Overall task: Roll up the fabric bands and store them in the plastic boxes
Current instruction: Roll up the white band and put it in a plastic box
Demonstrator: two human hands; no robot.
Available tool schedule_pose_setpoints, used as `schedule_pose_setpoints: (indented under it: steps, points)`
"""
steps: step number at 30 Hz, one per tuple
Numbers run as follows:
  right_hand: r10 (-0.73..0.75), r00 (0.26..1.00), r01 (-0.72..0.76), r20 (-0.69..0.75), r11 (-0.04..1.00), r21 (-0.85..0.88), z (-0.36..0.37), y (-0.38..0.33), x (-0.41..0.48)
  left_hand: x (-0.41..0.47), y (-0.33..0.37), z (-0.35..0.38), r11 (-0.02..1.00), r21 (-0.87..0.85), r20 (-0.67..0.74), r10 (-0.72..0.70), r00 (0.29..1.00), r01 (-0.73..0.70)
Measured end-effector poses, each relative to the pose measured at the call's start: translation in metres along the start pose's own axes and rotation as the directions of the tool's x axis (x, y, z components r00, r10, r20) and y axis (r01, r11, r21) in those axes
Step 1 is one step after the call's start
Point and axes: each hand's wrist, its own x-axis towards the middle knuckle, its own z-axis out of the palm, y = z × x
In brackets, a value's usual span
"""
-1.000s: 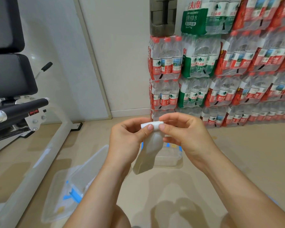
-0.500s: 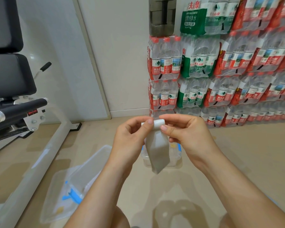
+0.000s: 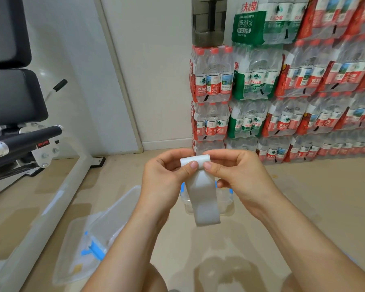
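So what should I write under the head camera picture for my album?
Both hands, left hand and right hand, roll a white fabric band above a clear plastic box on the floor.

The fabric band (image 3: pixel 202 199) is plain white, the plastic boxes (image 3: pixel 223 199) clear with blue clips, bottle packs (image 3: pixel 293 85) red and green.

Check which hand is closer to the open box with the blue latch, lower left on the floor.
Left. The left hand sits just up and right of that open box in the picture; the right hand is farther right, beyond the fabric band both hold.
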Motion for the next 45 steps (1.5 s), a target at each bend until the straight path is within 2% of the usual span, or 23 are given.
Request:
schedule_pose_setpoints:
  steps: [9,14,20,29,33,40,45]
  points:
    - [0.04,0.999,-0.041,0.023,0.998,0.05,-0.001,-0.002,-0.002,-0.001,0.002,0.0,1.0,0.017,-0.001,0.02,1.0,-0.02]
    - [-0.005,1.0,0.005,-0.005,0.999,0.031,-0.003,-0.002,0.0,-0.001,0.003,0.002,0.999,0.029,0.029,-0.019,0.999,0.018]
    - [-0.054,0.998,0.055,-0.021,0.997,0.047,-0.005,-0.002,0.0,0.0,0.001,0.004,0.992,0.12,0.007,-0.036,0.999,0.035]
    - [0.027,1.0,-0.028,0.016,0.991,0.131,-0.002,0.001,0.002,0.001,0.003,0.001,0.999,-0.03,-0.037,-0.013,0.999,0.012]
    - [-0.002,1.0,0.003,-0.009,0.992,0.129,-0.003,0.003,0.004,0.001,0.002,0.002,0.999,-0.034,-0.021,-0.002,1.0,0.001]
    - [-0.05,0.995,0.049,-0.085,0.999,-0.014,0.006,0.009,0.005,0.001,-0.006,0.008,0.994,0.099,-0.01,0.053,0.999,-0.052]
    - [-0.076,0.996,0.071,-0.034,0.989,-0.128,0.011,0.011,0.003,0.002,-0.008,0.008,0.986,0.154,-0.044,0.065,0.997,-0.058]
